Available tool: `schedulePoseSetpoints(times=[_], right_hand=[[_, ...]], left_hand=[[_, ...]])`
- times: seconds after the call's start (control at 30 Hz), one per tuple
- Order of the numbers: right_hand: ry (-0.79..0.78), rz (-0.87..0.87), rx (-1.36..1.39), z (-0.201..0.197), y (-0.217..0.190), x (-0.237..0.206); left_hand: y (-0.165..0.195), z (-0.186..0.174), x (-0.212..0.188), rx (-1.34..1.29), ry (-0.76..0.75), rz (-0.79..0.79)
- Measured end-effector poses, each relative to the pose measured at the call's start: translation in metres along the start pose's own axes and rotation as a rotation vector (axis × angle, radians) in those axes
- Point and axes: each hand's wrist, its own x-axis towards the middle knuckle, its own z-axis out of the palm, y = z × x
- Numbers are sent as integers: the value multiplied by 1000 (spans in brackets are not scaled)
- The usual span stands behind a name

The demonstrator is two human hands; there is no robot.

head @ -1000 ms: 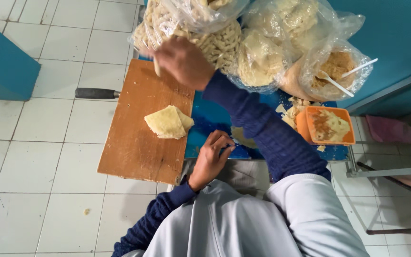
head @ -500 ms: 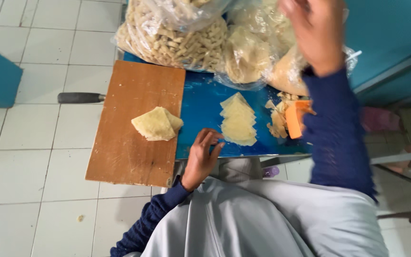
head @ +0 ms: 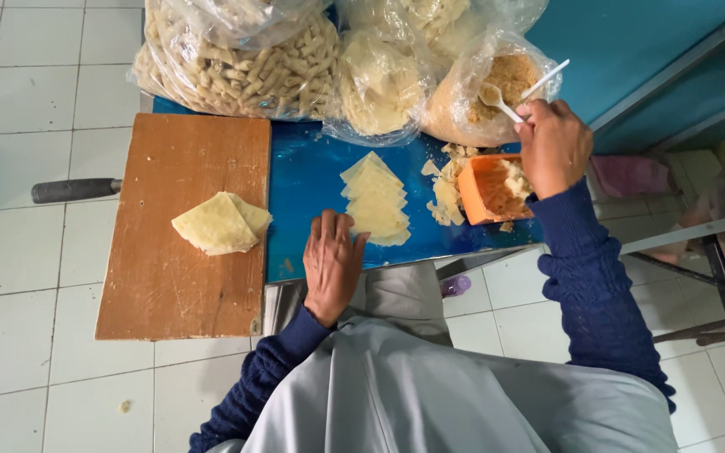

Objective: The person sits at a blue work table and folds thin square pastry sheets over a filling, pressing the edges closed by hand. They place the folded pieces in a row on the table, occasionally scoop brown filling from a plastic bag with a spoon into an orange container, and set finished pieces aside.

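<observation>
My right hand (head: 552, 144) grips a white plastic spoon (head: 497, 101), its bowl held at a clear bag of brown crumbly filling (head: 497, 80). Just below that hand sits an orange container (head: 490, 186) with some filling in it. My left hand (head: 332, 262) rests palm down on the blue table (head: 304, 180), fingertips touching the lower edge of a row of pale yellow triangular dough sheets (head: 377, 200). A second small stack of folded dough sheets (head: 220, 223) lies on the wooden cutting board (head: 179, 277) to the left.
Clear bags of finger-shaped snacks (head: 241, 63) and pale chips (head: 379, 80) crowd the table's far edge. A black knife handle (head: 73, 190) sticks out left of the board. Loose dough scraps (head: 445, 197) lie beside the orange container. White floor tiles surround the table; a metal frame (head: 715, 243) stands right.
My right hand swung from the snack bags on the left over to the right and now holds the spoon at the filling bag. A row of dough sheets has appeared on the blue table.
</observation>
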Motion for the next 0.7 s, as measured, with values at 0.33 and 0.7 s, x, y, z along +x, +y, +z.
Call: schedulePoseSetpoints(times=[0.33, 0.7], right_hand=[[58, -34, 63, -12, -10, -4], [-161, 370, 700, -11, 18, -8]], left_hand=[[-2, 2, 0, 36, 2, -3], [-3, 1, 1, 2, 9, 43]])
